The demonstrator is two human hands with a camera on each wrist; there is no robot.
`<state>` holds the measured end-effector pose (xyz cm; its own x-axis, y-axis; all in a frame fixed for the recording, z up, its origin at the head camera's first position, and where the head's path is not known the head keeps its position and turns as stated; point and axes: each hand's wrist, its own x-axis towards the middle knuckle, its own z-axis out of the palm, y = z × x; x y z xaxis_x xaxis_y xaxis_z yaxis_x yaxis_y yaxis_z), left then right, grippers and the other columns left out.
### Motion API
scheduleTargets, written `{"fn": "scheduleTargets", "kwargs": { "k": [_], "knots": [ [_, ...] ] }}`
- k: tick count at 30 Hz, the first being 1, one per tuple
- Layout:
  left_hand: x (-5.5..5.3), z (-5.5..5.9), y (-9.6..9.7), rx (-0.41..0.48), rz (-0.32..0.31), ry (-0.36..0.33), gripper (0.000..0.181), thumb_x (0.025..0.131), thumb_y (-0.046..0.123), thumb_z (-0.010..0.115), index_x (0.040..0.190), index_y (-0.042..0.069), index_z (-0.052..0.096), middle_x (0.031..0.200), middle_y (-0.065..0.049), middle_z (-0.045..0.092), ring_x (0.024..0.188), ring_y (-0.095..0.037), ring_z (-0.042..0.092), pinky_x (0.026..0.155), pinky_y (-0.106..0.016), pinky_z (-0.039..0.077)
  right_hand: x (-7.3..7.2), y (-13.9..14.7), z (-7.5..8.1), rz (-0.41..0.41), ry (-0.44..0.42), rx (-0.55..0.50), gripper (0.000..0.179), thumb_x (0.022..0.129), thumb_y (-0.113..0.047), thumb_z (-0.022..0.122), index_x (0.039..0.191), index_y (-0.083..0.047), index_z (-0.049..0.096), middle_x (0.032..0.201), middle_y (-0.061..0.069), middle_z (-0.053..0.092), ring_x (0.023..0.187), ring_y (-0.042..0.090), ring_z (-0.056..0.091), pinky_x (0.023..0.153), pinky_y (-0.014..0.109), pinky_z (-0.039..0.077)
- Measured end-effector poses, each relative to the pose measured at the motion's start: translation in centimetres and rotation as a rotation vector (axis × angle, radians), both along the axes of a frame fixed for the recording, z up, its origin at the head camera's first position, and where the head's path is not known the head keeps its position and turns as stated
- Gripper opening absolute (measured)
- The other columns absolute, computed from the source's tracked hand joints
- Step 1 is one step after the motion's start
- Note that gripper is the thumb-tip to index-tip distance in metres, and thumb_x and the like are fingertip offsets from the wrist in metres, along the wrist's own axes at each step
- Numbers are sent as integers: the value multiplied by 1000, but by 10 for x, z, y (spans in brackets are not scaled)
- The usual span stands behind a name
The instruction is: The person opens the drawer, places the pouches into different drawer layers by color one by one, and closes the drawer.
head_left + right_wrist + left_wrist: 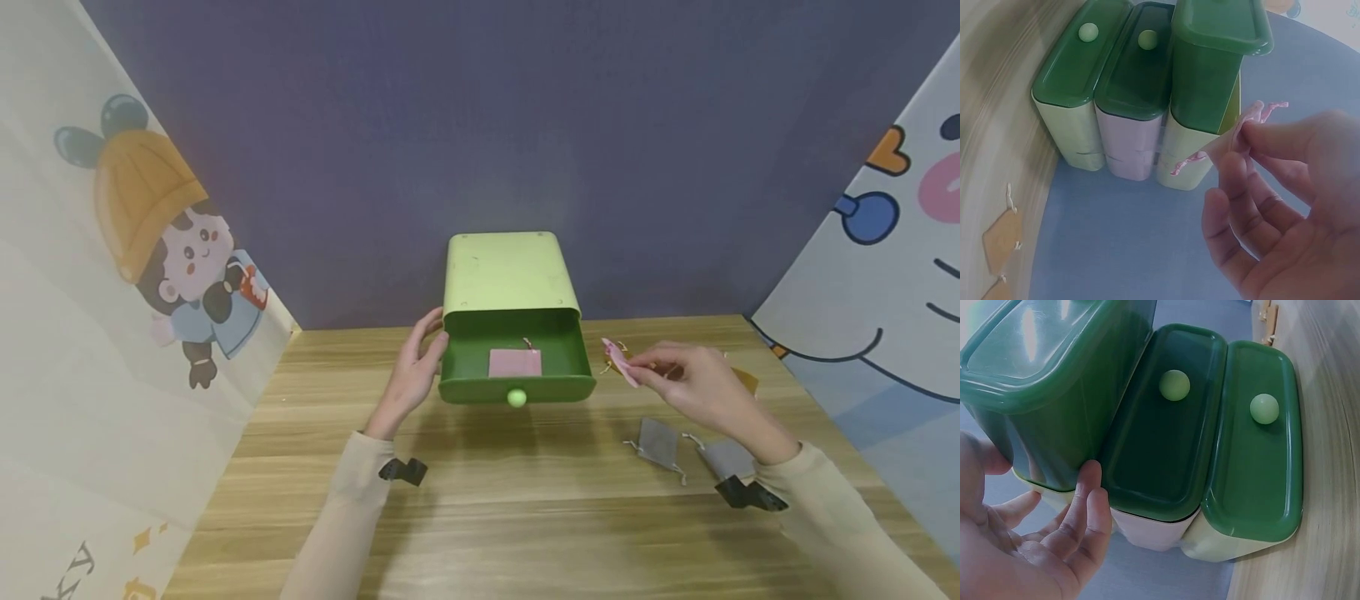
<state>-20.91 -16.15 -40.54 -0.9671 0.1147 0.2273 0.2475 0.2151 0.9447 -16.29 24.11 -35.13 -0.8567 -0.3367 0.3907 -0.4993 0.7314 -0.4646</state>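
A pink drawstring pouch [619, 363] is pinched between the thumb and fingers of my right hand [701, 387], to the right of the drawer unit. The unit's pale green top [512, 271] sits above a pulled-out green drawer [465, 390] with a round light green knob [517, 398]. Inside that drawer lies another pink pouch [515, 362]. My left hand [411, 371] is at the unit's left side, fingertips against it near the open drawer. In the left wrist view its fingers [1088, 487] are slightly bent and grip nothing visible.
Below are two closed drawers, the middle one [1160, 444] and the bottom one [1254, 475]. Two grey pouches [657, 443] lie on the wooden table [525, 533] at the right. Mustard pouches [746, 381] lie partly hidden behind my right hand. A dark wall [510, 125] stands behind.
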Motion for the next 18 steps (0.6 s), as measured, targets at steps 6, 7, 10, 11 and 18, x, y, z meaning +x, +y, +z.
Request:
{"fn": "scheduleTargets", "kwargs": {
  "k": [6, 7, 10, 11, 18],
  "knots": [
    [1, 1, 0, 2, -3, -2, 57, 115, 32, 46, 168, 18, 32, 167, -18, 39, 134, -44, 61, 94, -45, 61, -1, -5, -1, 19, 21, -6, 10, 94, -9, 81, 103, -11, 85, 97, 3, 81, 72, 1, 65, 64, 24, 58],
    [1, 1, 1, 2, -5, -2, 57, 115, 32, 46, 168, 17, 32, 167, -18, 39, 133, -44, 61, 95, -45, 61, -1, -6, -1, 22, 21, -9, 10, 94, -9, 81, 103, -11, 85, 97, 3, 81, 72, 0, 65, 64, 25, 59],
    [1, 1, 1, 2, -6, -4, 57, 115, 32, 46, 168, 18, 32, 167, -18, 39, 132, -43, 62, 94, -44, 61, -1, -8, 0, 27, 24, -11, 10, 93, -8, 81, 102, -10, 84, 96, 2, 81, 72, 1, 65, 64, 25, 59],
    [1, 2, 1, 3, -6, -6, 57, 115, 32, 46, 168, 18, 32, 167, -18, 39, 132, -43, 63, 93, -43, 61, -1, -8, 0, 28, 24, -10, 10, 93, -8, 81, 102, -10, 84, 95, 2, 81, 73, 1, 65, 65, 25, 58],
    [2, 2, 0, 13, -11, -7, 58, 115, 32, 46, 168, 15, 30, 167, -19, 38, 128, -43, 64, 91, -40, 62, -3, -14, 6, 41, 28, 11, 8, 95, -10, 80, 101, -12, 84, 93, -3, 80, 75, 1, 65, 66, 23, 58]
  ]
}}
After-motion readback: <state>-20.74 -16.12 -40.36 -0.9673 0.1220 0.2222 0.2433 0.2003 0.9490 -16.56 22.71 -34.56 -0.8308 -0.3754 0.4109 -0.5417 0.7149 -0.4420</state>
